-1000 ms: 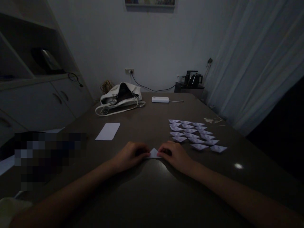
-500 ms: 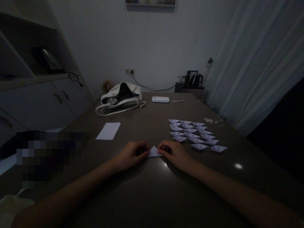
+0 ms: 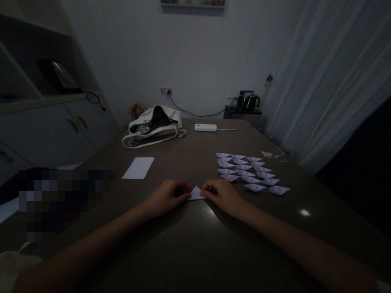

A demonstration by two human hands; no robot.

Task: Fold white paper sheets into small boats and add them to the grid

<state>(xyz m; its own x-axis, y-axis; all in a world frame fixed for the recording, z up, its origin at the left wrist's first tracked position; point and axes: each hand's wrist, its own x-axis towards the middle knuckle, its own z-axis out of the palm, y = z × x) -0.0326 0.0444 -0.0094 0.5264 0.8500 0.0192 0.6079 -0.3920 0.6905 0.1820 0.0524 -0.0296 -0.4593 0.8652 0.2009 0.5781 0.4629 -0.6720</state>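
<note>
A small piece of folded white paper (image 3: 195, 193), triangular with its peak pointing away from me, is held low over the table between both hands. My left hand (image 3: 168, 197) pinches its left corner between thumb and fingers. On the opposite corner, my right hand (image 3: 222, 195) is closed in the same kind of pinch. The fingers cover both ends of the paper. Just beyond my right hand, several folded paper boats (image 3: 243, 167) stand in rows. A stack of white paper sheets (image 3: 138, 167) lies beyond my left hand.
A white handbag (image 3: 155, 124) rests at the back left of the brown table (image 3: 183, 244). Near the far edge lies a white power bank (image 3: 205, 127) with a short cable. Behind the table, a black kettle (image 3: 251, 102) stands on a low cabinet. Torn scraps (image 3: 270, 154) lie at the right.
Both hands keep their pinch on the folded paper, with the fingers shifted only slightly. The whole view has moved a little; the boats, stack and bag lie as before.
</note>
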